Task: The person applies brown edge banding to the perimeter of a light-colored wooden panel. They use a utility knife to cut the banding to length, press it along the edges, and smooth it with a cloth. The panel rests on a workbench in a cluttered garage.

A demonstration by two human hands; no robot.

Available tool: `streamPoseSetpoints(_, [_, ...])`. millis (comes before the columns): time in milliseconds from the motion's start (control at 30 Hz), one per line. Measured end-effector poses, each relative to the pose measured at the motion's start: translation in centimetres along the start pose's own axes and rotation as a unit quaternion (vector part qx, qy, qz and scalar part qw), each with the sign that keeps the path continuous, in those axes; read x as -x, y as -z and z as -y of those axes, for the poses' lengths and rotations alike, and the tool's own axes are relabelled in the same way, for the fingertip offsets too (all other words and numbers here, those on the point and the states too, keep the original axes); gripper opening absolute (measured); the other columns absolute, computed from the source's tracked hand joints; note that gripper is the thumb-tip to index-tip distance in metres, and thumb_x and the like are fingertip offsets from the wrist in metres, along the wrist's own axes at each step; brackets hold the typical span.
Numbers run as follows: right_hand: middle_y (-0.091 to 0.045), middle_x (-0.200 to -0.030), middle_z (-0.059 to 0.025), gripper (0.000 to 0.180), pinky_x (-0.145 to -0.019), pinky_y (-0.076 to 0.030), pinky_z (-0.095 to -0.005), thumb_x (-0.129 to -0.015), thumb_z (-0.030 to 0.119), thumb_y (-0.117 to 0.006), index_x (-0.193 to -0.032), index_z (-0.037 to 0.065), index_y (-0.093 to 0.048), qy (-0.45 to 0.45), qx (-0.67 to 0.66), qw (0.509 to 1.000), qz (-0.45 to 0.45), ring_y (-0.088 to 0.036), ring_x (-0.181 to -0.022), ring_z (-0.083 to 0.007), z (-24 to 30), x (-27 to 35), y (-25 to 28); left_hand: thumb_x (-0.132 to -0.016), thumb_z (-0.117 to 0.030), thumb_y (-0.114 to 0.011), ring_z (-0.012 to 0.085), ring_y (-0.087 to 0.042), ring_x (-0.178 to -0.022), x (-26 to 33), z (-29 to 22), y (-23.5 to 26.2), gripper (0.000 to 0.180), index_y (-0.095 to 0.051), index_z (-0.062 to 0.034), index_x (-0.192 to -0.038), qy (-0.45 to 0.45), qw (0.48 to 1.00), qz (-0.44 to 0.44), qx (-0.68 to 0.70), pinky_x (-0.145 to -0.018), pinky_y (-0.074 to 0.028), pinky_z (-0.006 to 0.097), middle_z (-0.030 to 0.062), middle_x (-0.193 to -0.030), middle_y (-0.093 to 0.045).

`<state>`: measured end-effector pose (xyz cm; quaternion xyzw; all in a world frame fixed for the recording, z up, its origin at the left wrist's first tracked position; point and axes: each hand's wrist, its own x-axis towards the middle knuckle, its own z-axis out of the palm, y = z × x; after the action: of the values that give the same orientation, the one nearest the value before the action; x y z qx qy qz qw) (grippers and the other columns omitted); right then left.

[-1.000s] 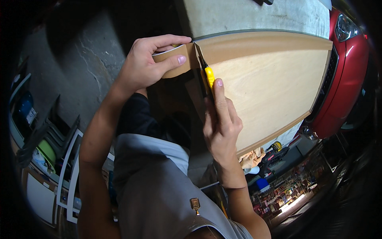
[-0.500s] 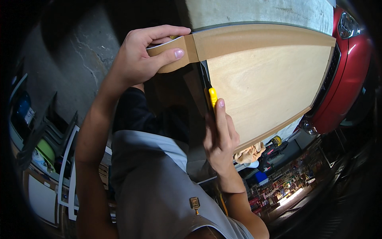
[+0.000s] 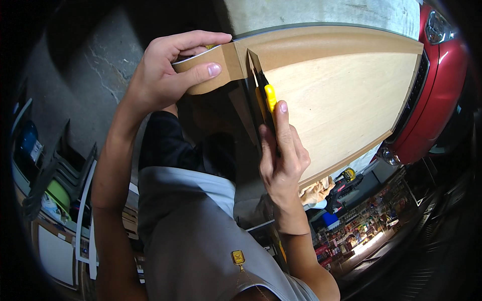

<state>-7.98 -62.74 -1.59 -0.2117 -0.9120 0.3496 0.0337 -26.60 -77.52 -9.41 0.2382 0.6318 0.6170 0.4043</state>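
Note:
My left hand (image 3: 168,70) is closed round a roll of brown tape (image 3: 206,83), thumb on its near face. From the roll, a wide tape strip (image 3: 331,41) runs along the far edge of a pale wooden panel (image 3: 331,100). My right hand (image 3: 284,160) grips a yellow and black utility knife (image 3: 270,95), index finger stretched along its handle. Its blade points away from me and lies over the tape by the panel's left end, just right of the roll. Whether the blade has gone through the tape I cannot tell.
A red car (image 3: 432,105) stands close beyond the panel's right end. Near the panel's front edge lie a crumpled tan cloth (image 3: 317,190) and a yellow tape measure (image 3: 348,174). Stacked dark chairs (image 3: 60,160) and white frames stand at left on the concrete floor (image 3: 100,65).
The knife has moved up and away from me, its blade passing from the panel's corner onto the tape. My left hand and the roll have shifted slightly left.

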Motion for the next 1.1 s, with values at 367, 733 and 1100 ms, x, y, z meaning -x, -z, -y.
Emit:
streamPoseSetpoints(367, [-0.065, -0.084, -0.0179, 0.064, -0.067, -0.049, -0.0257, -0.083, -0.011, -0.065, -0.142, 0.002, -0.048, 0.006, 0.005, 1.000, 0.004, -0.063, -0.069, -0.0229, -0.1, -0.1, 0.0, -0.088, -0.013, -0.068, 0.0183, -0.068, -0.101, 0.0, -0.1, 0.1, 0.041, -0.061, 0.0016, -0.126, -0.004, 1.000, 0.003, -0.005, -0.087, -0.055, 0.029, 0.0148, -0.109, -0.070])
streamPoseSetpoints(733, [-0.064, -0.083, -0.0164, 0.063, -0.065, -0.049, -0.0266, -0.082, -0.013, -0.064, -0.141, 0.004, -0.050, -0.032, 0.018, 0.999, 0.037, -0.062, -0.067, -0.0241, 1.7, -0.7, 1.4, -0.088, -0.012, -0.068, 0.0161, -0.067, -0.098, -0.2, -0.3, 0.4, 0.040, -0.062, 0.0020, -0.125, 0.012, 1.000, 0.019, -0.012, -0.085, -0.055, 0.027, 0.0140, -0.108, -0.071])
streamPoseSetpoints(1100, [-0.066, -0.091, -0.0175, 0.062, -0.065, -0.051, -0.0301, -0.082, -0.013, -0.063, -0.140, 0.005, -0.052, -0.034, 0.055, 0.995, 0.071, -0.064, -0.069, -0.0261, 1.9, -1.1, 2.2, -0.087, -0.018, -0.070, 0.0150, -0.067, -0.096, -0.2, -0.5, 0.8, 0.042, -0.063, 0.0016, -0.125, 0.021, 1.000, 0.019, -0.006, -0.081, -0.055, 0.027, 0.0124, -0.106, -0.071])
